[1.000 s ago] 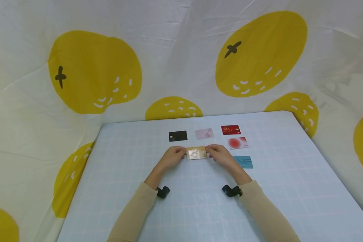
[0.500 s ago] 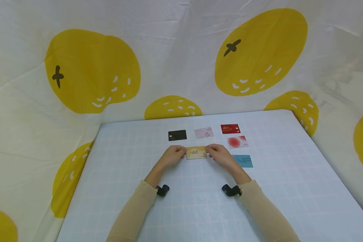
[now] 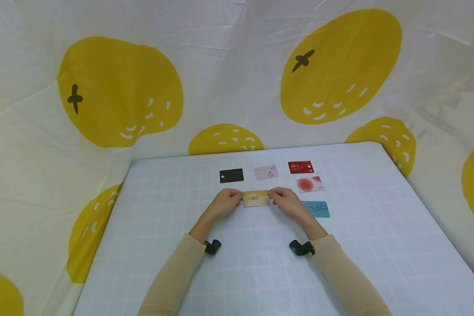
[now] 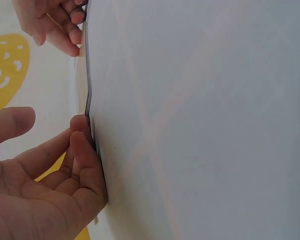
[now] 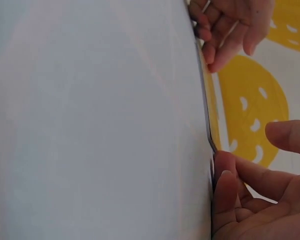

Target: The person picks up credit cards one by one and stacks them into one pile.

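A gold card with its printed face up sits at the middle of the table, its ends between the two hands. The left hand touches its left end with the fingertips. In the left wrist view the thumb stands apart from the card and the other fingers are bent low against the table. At the opposite end, fingertips of the right hand touch the card. Seen from the right wrist, that thumb is likewise clear of it, and the card appears edge-on as a thin strip close over the tabletop.
Behind the hands lie a black card, a pale pink card and a red VIP card. A white card with a red circle is at right, and a blue card is partly covered by the right arm.
Bright glare on the gold card has gone, and its printed mark now shows. Both hands keep the same places at its ends. The whole scene has shifted slightly up in the view.
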The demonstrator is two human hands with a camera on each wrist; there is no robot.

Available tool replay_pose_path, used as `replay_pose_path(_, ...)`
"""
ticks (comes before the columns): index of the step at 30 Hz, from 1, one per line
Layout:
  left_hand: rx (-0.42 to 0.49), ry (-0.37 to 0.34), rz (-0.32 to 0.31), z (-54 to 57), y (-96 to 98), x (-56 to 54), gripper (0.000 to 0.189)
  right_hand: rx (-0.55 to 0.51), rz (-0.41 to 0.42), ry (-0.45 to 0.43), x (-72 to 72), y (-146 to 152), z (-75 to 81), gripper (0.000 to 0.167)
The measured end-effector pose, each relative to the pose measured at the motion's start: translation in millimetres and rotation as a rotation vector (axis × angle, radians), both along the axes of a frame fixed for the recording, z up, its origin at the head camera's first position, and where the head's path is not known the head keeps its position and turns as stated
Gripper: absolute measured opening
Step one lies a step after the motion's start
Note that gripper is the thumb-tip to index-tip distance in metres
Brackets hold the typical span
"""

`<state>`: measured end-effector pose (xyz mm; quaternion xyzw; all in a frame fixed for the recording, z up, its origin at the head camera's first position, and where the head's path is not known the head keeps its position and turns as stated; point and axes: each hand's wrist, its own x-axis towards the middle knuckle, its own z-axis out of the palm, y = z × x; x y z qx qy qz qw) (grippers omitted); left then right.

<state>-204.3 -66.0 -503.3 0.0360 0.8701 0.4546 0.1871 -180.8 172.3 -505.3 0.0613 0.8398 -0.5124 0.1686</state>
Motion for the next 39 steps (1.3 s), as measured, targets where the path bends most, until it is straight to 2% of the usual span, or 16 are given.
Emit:
replay_pose_path(7,-0.006,-0.005,0.015,2.0,-1.1,-0.1,0.034,0.002,0.005,0.011,-1.1,-1,0.8,0.042)
replay_pose_path(19,-0.006,0.012,0.01,-0.6,-3.7,0.9,0.033,0.001,0.002,0.015,-1.1,-2,0.4,0.044)
replay_pose_path(24,-0.015,0.026,0.01,2.3,-5.3,2.9,0.032,-0.007,-0.012,0.037,-2.0,-4,1.5,0.039)
replay_pose_path(31,0.024,0.12,0.048,10.3,-17.7,0.0,0.028,0.026,-0.009,0.172,-10.4,-11,9.9,0.035)
replay_pose_path(39,-0.015,0.258,0.072,24.6,-39.8,-19.7,0.026,0.026,0.042,0.307,-34.0,-35,30.7,0.035)
